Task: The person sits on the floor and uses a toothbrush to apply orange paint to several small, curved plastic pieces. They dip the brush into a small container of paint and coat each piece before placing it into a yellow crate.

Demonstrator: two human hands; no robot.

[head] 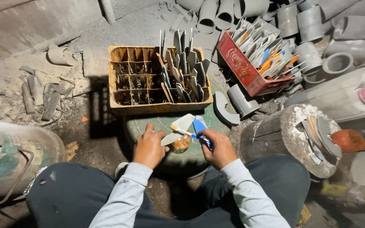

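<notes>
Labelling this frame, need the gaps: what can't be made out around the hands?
Head view only:
- Small jar: contents unclear, hidden by the white blade and both hands.
- Right hand: its fingers cover the brush handle.
- Left hand: fingertips hidden under the blade.
- Yellow crate: left cells too dark to read.

Grey long sleeves w/ ribbed cuffs, dark trousers w/ small hole; hands (151, 147) bare.

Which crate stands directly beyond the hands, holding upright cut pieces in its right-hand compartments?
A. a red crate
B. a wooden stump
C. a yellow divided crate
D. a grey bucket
C: the yellow divided crate sits just beyond the left hand and right hand, with the upright pieces in its right-hand cells.
</notes>
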